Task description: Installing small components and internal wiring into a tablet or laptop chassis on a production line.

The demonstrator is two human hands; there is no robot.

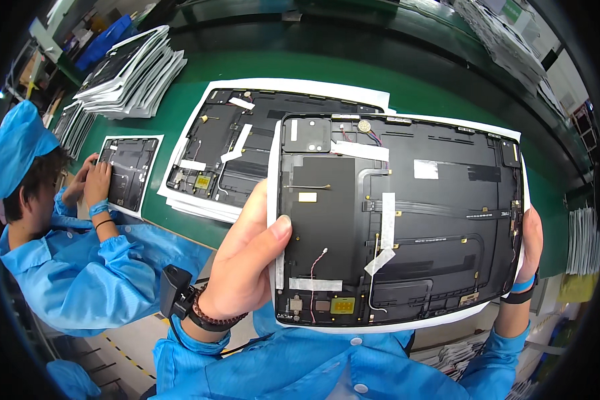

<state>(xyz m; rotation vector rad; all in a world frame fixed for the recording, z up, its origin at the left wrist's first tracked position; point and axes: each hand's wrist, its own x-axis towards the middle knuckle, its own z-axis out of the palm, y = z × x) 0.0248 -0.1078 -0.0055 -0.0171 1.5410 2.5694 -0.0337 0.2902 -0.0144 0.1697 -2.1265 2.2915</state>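
Between my two hands I hold up a black tablet back housing, its inner side toward me. Flat cables, thin wires and strips of whitish tape run across it, and a white sheet shows behind its edges. My left hand is closed on the left edge, thumb over the front rim. On the right edge my right hand is closed too, its fingers mostly hidden behind the sheet. Behind what I hold, a similar housing lies on a pile of white sheets on the green table.
At left, a co-worker in blue cap and coat handles another housing. A tall stack of housings with white sheets stands at the far left. More stacked sheets stand at the right. A black device sits at my left wrist.
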